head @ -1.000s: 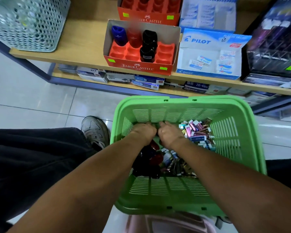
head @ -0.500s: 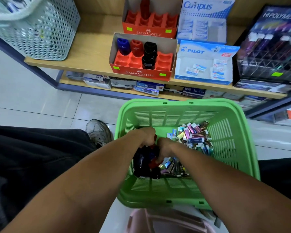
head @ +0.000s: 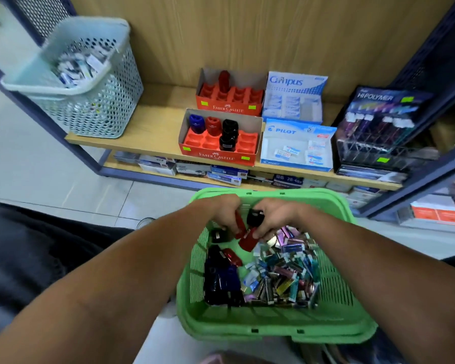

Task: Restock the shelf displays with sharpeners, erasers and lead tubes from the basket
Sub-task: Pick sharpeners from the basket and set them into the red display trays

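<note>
both hands are over the far end of the green basket (head: 273, 327): the left hand (head: 225, 211) grips a red sharpener (head: 240, 222), the right hand (head: 276, 216) grips a black sharpener (head: 255, 217) and a second red sharpener (head: 248, 240). more dark sharpeners (head: 221, 279) and small packets (head: 281, 271) fill the basket. on the shelf (head: 153, 122), a faber-castell tray (head: 218, 139) holds four sharpeners beside pilot (head: 297, 145) and campus (head: 294, 98) boxes.

Stationery shop: stocked display shelf (head: 153, 122), price-tagged boxes (head: 218, 151).

Red sharpeners (head: 247, 239) & a black sharpener (head: 255, 218) are hanging over the green basket (head: 273, 329)'s far edge, more sharpeners (head: 221, 279) lying at its left wall, lead tubes/erasers (head: 281, 271) piling right.
</note>
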Action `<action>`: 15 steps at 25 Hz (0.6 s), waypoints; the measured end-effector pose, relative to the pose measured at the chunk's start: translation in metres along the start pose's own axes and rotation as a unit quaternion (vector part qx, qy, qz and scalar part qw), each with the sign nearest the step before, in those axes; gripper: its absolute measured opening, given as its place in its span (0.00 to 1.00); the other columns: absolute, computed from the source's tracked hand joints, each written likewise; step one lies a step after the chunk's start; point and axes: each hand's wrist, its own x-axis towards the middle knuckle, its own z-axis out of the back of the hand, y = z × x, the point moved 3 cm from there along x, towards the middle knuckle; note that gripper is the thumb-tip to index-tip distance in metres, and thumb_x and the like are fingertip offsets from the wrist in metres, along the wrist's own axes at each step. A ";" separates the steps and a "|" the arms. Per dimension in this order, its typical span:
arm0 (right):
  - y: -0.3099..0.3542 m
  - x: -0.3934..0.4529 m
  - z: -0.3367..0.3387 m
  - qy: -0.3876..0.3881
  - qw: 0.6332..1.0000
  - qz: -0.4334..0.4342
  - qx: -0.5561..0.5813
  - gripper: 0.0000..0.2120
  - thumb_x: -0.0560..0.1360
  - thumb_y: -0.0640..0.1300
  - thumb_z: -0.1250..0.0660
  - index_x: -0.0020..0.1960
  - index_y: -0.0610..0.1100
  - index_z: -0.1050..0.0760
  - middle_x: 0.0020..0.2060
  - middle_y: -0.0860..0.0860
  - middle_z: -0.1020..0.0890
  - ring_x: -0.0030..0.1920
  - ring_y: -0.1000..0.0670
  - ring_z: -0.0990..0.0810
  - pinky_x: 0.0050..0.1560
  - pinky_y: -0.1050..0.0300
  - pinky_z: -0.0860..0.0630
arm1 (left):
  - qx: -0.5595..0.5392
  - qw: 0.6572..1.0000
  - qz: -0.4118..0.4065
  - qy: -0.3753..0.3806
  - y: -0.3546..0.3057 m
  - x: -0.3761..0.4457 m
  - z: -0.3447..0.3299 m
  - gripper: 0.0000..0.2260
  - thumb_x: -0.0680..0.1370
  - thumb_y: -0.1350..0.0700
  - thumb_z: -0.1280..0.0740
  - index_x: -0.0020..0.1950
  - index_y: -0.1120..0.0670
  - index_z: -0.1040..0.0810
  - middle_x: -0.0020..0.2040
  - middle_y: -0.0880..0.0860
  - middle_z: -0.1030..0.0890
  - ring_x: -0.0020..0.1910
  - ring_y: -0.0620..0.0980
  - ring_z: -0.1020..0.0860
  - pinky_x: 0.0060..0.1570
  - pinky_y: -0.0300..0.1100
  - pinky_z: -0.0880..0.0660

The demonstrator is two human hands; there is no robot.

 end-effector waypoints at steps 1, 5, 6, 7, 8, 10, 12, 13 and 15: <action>0.007 -0.011 0.007 -0.015 1.000 0.017 0.001 0.13 0.69 0.31 0.24 0.53 0.34 0.21 0.45 0.42 0.14 0.44 0.44 0.14 0.47 0.52 0.17 | 0.002 1.000 -0.008 -0.011 -0.004 -0.008 0.008 0.08 0.69 0.59 0.22 0.43 0.54 0.20 0.38 0.49 0.18 0.37 0.47 0.20 0.35 0.38 0.25; 0.030 -0.045 0.026 -0.082 0.994 0.067 -0.024 0.11 0.68 0.35 0.22 0.48 0.38 0.19 0.44 0.44 0.15 0.46 0.47 0.17 0.51 0.49 0.20 | -0.066 0.995 -0.033 -0.073 -0.020 -0.036 0.035 0.10 0.69 0.60 0.21 0.47 0.61 0.15 0.43 0.57 0.15 0.41 0.51 0.19 0.45 0.45 0.22; 0.035 -0.051 0.031 -0.101 0.991 0.083 0.005 0.12 0.68 0.34 0.22 0.49 0.38 0.20 0.45 0.43 0.15 0.46 0.47 0.18 0.52 0.49 0.20 | -0.098 0.990 -0.035 -0.097 -0.022 -0.043 0.042 0.11 0.68 0.60 0.21 0.47 0.62 0.15 0.42 0.58 0.15 0.40 0.51 0.20 0.43 0.45 0.23; 0.041 -0.056 0.035 -0.115 0.987 0.101 0.041 0.13 0.68 0.32 0.22 0.49 0.38 0.20 0.45 0.43 0.15 0.46 0.48 0.18 0.51 0.50 0.21 | -0.132 0.983 -0.037 -0.121 -0.024 -0.049 0.050 0.11 0.68 0.59 0.21 0.48 0.62 0.16 0.40 0.57 0.17 0.38 0.51 0.22 0.40 0.45 0.25; 0.045 -0.061 0.040 -0.125 0.983 0.116 0.071 0.13 0.68 0.31 0.23 0.49 0.39 0.20 0.44 0.44 0.16 0.46 0.48 0.20 0.48 0.51 0.22 | -0.169 0.975 -0.039 -0.138 -0.025 -0.055 0.058 0.12 0.69 0.59 0.21 0.48 0.63 0.16 0.39 0.57 0.18 0.38 0.51 0.23 0.40 0.44 0.27; 0.053 -0.068 0.048 -0.137 0.971 0.141 0.134 0.12 0.69 0.31 0.24 0.49 0.41 0.20 0.42 0.44 0.18 0.45 0.46 0.22 0.44 0.53 0.25 | -0.259 0.953 -0.045 -0.150 -0.027 -0.063 0.069 0.09 0.74 0.58 0.25 0.49 0.62 0.17 0.41 0.57 0.18 0.40 0.52 0.22 0.41 0.45 0.25; 0.066 -0.072 0.057 -0.154 0.955 0.161 0.194 0.11 0.71 0.34 0.24 0.52 0.40 0.19 0.43 0.44 0.18 0.44 0.45 0.23 0.44 0.53 0.26 | -0.345 0.926 -0.049 -0.148 -0.032 -0.072 0.080 0.03 0.79 0.61 0.31 0.51 0.60 0.20 0.44 0.57 0.18 0.43 0.53 0.20 0.44 0.46 0.21; 0.075 -0.073 0.061 -0.172 0.948 0.168 0.209 0.11 0.71 0.35 0.24 0.52 0.38 0.19 0.42 0.44 0.18 0.43 0.45 0.23 0.42 0.54 0.26 | -0.381 0.911 -0.050 -0.148 -0.034 -0.075 0.087 0.02 0.80 0.62 0.33 0.52 0.59 0.22 0.46 0.58 0.17 0.46 0.55 0.18 0.47 0.48 0.19; 0.097 -0.074 0.072 -0.218 0.933 0.183 0.221 0.08 0.72 0.35 0.24 0.49 0.38 0.20 0.39 0.47 0.18 0.39 0.48 0.23 0.36 0.58 0.25 | -0.403 0.898 -0.047 -0.170 -0.035 -0.081 0.106 0.04 0.80 0.62 0.34 0.55 0.60 0.24 0.51 0.59 0.17 0.51 0.57 0.16 0.50 0.55 0.18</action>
